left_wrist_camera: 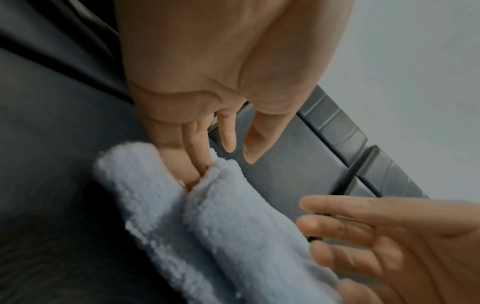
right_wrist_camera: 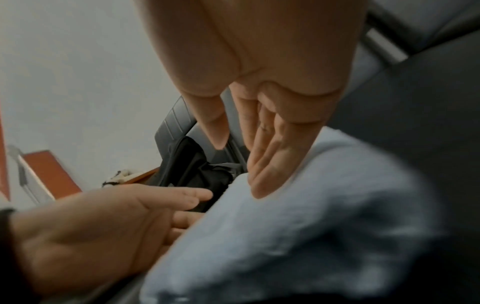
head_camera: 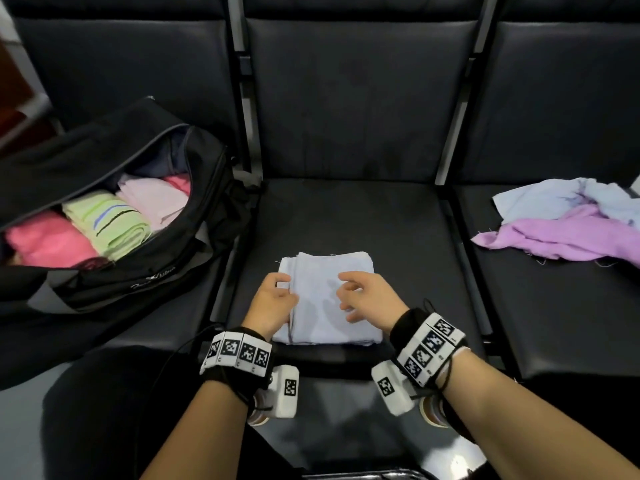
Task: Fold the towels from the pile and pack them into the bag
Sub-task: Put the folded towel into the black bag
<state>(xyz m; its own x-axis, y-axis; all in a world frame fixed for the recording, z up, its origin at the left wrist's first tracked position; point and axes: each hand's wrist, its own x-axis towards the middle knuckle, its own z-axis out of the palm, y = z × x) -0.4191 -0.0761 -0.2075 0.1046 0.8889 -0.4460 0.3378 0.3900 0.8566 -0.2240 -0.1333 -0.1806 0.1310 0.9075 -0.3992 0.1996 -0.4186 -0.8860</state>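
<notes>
A pale blue towel is lying folded into a rectangle on the front of the middle seat of a dark bench. The left hand is sitting at the towel's left edge; in the left wrist view its fingers are slipping between two layers of the folded cloth, while the thumb is staying clear above. The right hand is hovering over the towel's right half with fingers spread and loosely bent, holding nothing; in the right wrist view its fingertips are reaching down to the cloth, though whether they are touching it is unclear. The black bag is lying unzipped on the left seat, well apart from the towel, and is already holding folded towels side by side: a pink one, a green striped one and a light pink one. On the right seat, the pile is lying crumpled, a purple towel under a pale blue one.
</notes>
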